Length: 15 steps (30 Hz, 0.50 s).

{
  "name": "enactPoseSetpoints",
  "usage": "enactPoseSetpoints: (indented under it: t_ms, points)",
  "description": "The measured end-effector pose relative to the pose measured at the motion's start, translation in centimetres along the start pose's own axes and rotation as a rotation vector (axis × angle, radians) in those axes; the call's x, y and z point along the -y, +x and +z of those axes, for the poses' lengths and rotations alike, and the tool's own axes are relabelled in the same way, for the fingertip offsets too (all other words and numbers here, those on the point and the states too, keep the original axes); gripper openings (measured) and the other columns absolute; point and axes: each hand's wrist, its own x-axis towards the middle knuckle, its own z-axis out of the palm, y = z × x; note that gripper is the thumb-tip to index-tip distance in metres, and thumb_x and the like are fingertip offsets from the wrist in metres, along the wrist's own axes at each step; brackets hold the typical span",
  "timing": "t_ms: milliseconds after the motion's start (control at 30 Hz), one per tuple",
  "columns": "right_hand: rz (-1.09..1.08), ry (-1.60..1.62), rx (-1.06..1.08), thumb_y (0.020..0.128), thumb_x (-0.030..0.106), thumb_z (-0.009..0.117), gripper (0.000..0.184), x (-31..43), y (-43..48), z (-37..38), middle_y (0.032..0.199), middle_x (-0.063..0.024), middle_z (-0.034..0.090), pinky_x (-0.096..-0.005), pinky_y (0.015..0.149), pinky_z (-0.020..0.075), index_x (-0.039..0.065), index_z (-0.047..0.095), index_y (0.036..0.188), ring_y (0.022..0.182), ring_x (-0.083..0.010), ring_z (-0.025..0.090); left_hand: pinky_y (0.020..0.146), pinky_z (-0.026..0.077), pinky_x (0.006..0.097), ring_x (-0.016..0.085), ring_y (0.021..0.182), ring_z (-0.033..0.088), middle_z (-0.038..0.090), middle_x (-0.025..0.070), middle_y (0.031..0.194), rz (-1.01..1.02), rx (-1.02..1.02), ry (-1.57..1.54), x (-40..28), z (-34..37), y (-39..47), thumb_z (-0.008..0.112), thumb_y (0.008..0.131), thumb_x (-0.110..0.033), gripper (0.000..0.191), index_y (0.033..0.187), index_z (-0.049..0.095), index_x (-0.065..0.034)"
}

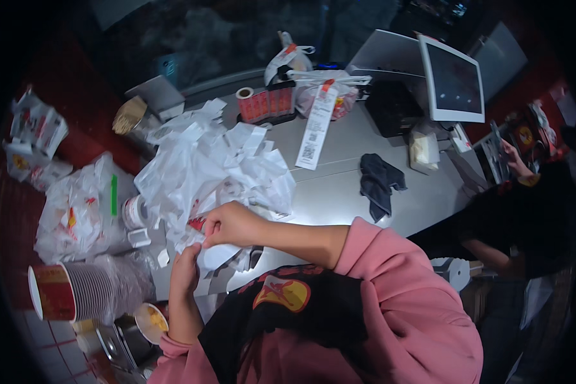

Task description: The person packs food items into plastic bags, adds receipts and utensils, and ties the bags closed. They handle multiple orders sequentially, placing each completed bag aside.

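A large heap of white plastic bags (pixel 221 149) covers the left part of the metal counter, some of them showing red print. Over its front edge, my right hand (pixel 233 223) pinches thin white plastic between thumb and fingers. Close beside it, thumb up, my left hand (pixel 187 264) meets the same bit of plastic; the rest of its fingers are turned away from view. Fingertips of both hands nearly touch. Which layer of the heap they hold is too small to tell.
Left of me are a stack of red paper tubs (pixel 72 293) and a clear-plastic-wrapped pack (pixel 91 211). Behind the heap stand a label roll (pixel 264 103) and a tied bag (pixel 326 96) with a printed slip. A dark cloth (pixel 381 185) lies right; a co-worker (pixel 513 225) stands beyond.
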Motion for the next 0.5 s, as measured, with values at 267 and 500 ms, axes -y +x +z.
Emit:
enactPoseSetpoints:
  t_ms: [267, 500]
  points:
    - [-0.176, -0.280, 0.001, 0.085, 0.019, 0.053, 0.020, 0.6, -0.5, 0.5, 0.079, -0.0189, 0.060, -0.0426, 0.069, 0.0442, 0.002, 0.063, 0.084, 0.078, -0.0374, 0.057, 0.047, 0.031, 0.0195, 0.002, 0.055, 0.043, 0.055, -0.0039, 0.068, 0.072, 0.051, 0.216, -1.5, 1.3, -1.0, 0.063, 0.084, -0.019, 0.018, 0.084, 0.064, -0.0003]
    - [-0.129, -0.280, -0.016, 0.086, 0.021, 0.053, 0.022, 1.0, -0.8, 0.6, 0.077, -0.0176, 0.061, -0.0383, 0.066, 0.0451, 0.000, 0.061, 0.087, 0.073, -0.0326, 0.058, 0.066, 0.046, 0.0205, 0.008, 0.076, 0.058, 0.065, 0.0064, 0.091, 0.114, 0.000, 0.043, -1.6, 1.7, -0.8, 0.068, 0.079, -0.005, 0.022, 0.099, 0.062, 0.0043]
